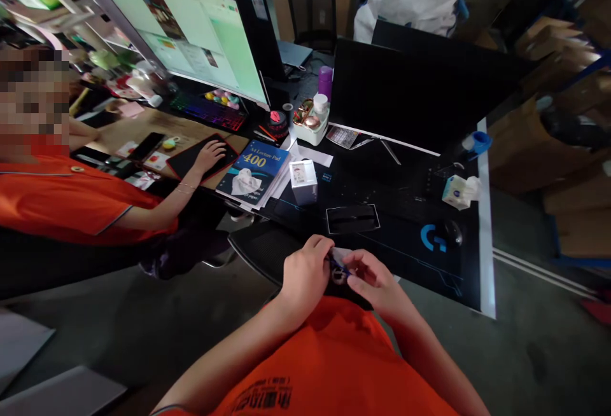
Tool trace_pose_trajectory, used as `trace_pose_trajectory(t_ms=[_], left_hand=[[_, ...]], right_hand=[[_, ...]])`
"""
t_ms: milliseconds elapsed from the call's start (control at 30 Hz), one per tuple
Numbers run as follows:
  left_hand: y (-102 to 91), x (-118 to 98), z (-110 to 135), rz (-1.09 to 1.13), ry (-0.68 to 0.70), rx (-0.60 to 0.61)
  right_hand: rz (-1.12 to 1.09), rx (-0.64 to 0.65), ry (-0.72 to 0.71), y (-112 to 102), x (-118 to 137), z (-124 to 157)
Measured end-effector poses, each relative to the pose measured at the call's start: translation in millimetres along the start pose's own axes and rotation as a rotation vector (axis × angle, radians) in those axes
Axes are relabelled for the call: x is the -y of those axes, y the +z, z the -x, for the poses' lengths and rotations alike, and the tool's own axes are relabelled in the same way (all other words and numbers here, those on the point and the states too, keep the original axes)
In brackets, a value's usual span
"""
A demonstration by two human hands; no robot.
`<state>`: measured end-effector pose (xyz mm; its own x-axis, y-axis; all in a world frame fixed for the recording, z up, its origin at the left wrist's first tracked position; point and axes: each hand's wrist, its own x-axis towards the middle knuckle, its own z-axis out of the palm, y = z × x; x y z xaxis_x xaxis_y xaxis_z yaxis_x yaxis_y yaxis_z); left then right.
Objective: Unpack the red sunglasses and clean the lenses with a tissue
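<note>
Close to my body, just off the desk's front edge, my left hand (307, 274) has its fingers curled round a small dark-blue object (338, 272) with a pale ring-like part. What exactly it is, I cannot make out. From the other side my right hand (375, 279) grips the same object between thumb and fingers. A whitish scrap (340, 254) shows between the two hands. Directly beyond them lies a flat black tray-like box (352, 219) with a thin white rim. A white box (303, 184) stands upright behind it, to the left.
A black desk mat (405, 238) carries a mouse (452, 233) and a tissue pack (458, 192). A dark monitor (396, 98) stands behind. Left are a blue lecture pad (258, 158) and a seated person in orange, whose hand (210, 155) rests on a mouse pad. Cartons (518, 142) are stacked right.
</note>
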<state>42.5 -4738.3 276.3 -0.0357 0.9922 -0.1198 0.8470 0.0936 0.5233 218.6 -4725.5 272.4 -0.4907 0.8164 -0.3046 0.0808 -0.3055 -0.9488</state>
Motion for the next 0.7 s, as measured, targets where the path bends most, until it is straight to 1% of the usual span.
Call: trace_pose_trajectory(t_ms=[67,100,167,233,267,333,367,433,500,567,633,700], left_hand=[[-2.2,-3.2,-3.1,0.021,-0.014,0.001],[-2.6,-4.2,-4.1,0.049,-0.01,0.003],[-2.0,-5.3,-5.1,0.145,0.024,0.017],[0.5,-5.6,-5.2,0.273,0.095,0.056],[2.3,-5.4,-5.2,0.333,0.137,0.076],[7.2,-4.5,-5.9,0.43,0.193,0.093],[10.1,-3.8,-6.6,0.465,0.196,0.087],[16.2,-2.2,-8.2,0.521,0.154,0.052],[21.3,-0.9,-9.0,0.608,0.093,0.023],[24.0,0.0,-8.8,0.752,0.051,0.022],[23.9,0.7,-8.6,0.918,0.027,0.028],[22.0,1.1,-10.3,1.056,-0.024,-0.013]], right_hand=[[0.081,-0.048,-0.041,1.5,-0.7,0.2],[0.146,-0.109,-0.067,2.4,-1.8,-0.6],[0.304,-0.295,-0.154,3.2,-4.8,-3.7],[0.471,-0.486,-0.285,2.7,-6.9,-7.3],[0.553,-0.55,-0.357,2.2,-7.0,-8.9],[0.686,-0.618,-0.469,1.0,-5.2,-11.1],[0.727,-0.628,-0.501,0.6,-3.5,-11.5],[0.749,-0.609,-0.511,-0.5,-0.2,-10.5],[0.684,-0.544,-0.458,-2.0,1.6,-6.9],[0.59,-0.471,-0.386,-3.6,1.4,-1.3],[0.523,-0.438,-0.343,-3.2,0.7,5.1],[0.54,-0.416,-0.34,0.9,1.8,10.9]])
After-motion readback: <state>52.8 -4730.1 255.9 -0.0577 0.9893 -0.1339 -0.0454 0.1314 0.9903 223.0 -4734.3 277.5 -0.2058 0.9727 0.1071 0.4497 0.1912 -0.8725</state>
